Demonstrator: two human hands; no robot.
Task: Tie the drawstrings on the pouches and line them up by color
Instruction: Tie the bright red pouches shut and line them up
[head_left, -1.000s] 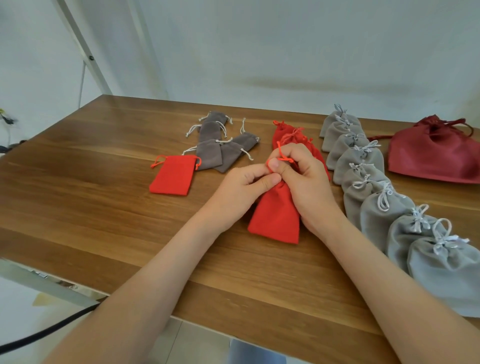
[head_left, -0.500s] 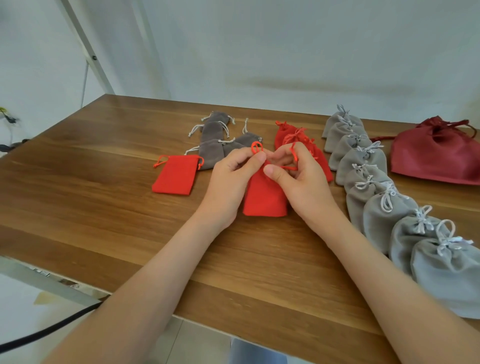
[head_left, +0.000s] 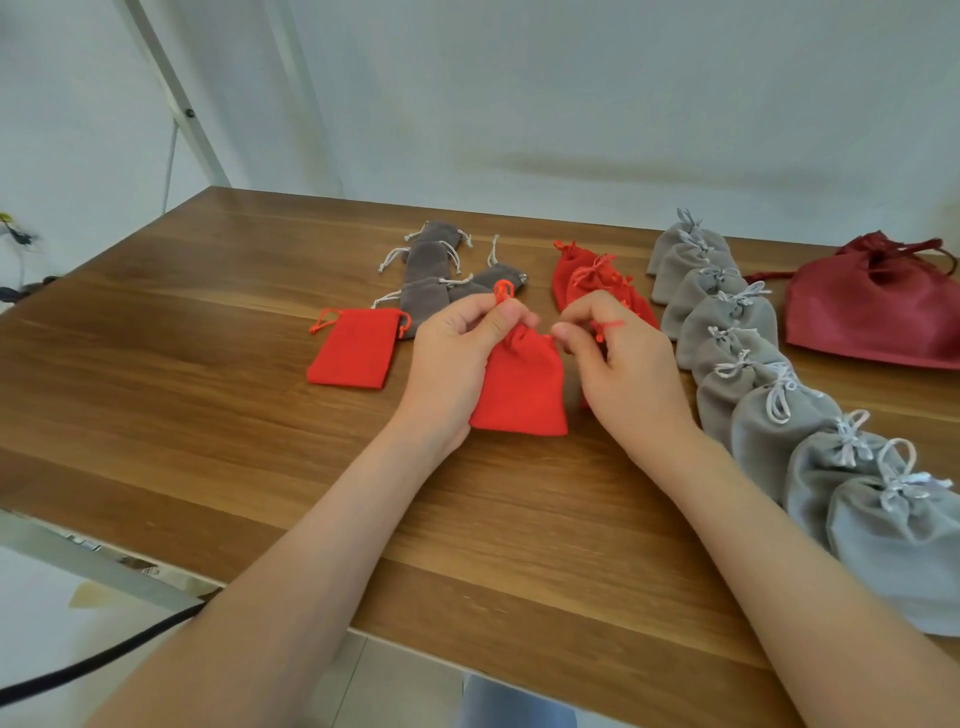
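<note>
Red pouch (head_left: 519, 389) lay between my grips: left hand (head_left: 460, 353) pinched its drawstring loop (head_left: 503, 291), right hand (head_left: 626, 369) pinched the other cord (head_left: 609, 325); bare table (head_left: 208, 364) ran from my wrists to its near edge.

Wooden table (head_left: 156, 364); white wall (head_left: 571, 104) behind; black cable (head_left: 78, 670) lower left.

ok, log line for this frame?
step: tying red pouch | left hand: pinches drawstring loop | right hand: holds other drawstring
</note>
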